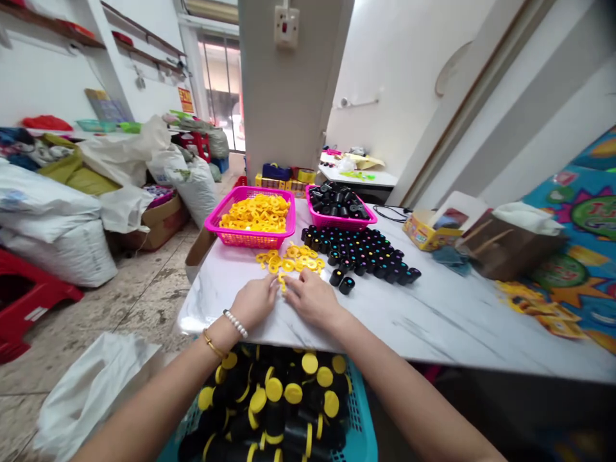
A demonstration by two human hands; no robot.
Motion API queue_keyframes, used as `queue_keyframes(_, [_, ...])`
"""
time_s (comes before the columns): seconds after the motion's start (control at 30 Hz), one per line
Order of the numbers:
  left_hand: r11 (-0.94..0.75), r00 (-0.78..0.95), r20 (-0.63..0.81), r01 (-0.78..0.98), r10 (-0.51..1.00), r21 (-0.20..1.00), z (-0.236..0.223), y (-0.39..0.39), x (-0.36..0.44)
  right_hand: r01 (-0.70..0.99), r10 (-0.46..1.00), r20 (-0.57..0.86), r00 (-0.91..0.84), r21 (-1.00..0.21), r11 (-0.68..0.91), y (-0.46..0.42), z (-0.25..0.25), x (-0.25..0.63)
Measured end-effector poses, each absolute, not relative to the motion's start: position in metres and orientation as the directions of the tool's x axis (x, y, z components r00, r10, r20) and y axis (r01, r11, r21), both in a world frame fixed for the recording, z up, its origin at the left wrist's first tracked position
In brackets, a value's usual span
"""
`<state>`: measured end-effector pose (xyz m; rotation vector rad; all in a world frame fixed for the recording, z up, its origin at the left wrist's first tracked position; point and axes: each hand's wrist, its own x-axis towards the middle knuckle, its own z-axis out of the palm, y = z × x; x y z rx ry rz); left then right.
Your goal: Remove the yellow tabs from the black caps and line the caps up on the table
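My left hand (255, 299) rests on the near edge of the white table, fingers curled in a pinch by a small yellow plastic ring piece (282, 282). From the other side, my right hand (314, 298) has its fingertips closed at the same piece. Just beyond my fingers lies a loose pile of yellow ring pieces (301, 258). To the right stand rows of black cylinders (370, 251) with coloured dots on top, two of them (341, 281) slightly apart. Below the table edge, a teal basket (362, 410) holds black cylinders with yellow caps (274, 389).
A pink basket (250, 242) of yellow pieces and another pink basket (344, 222) of black parts stand at the back of the marble-patterned table (414, 327). A yellow box (426, 232) is farther right. White sacks (58, 224) and a red stool (29, 301) are on the left.
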<state>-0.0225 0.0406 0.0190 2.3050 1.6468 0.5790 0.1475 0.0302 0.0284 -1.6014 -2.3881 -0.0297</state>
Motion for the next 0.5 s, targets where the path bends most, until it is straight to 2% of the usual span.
queue_keyframes(0.2, [-0.354,0.307,0.179,0.846,0.935,0.398,0.014,0.040,-0.013,0.904,0.870,0.351,-0.347,-0.121,0.410,-0.041,0.012,0.174])
queue_keyframes(0.37, [-0.457,0.391,0.238,0.732,0.889,0.505,0.013,0.033,0.025,0.926,0.874,0.411,-0.258,-0.154,0.345,-0.060,0.003,0.185])
queue_keyframes(0.5, [-0.453,0.375,0.256,0.687,0.891,0.568,0.011,0.043,0.044,0.951,0.888,0.417,-0.197,-0.139,0.276,-0.048,0.006,0.185])
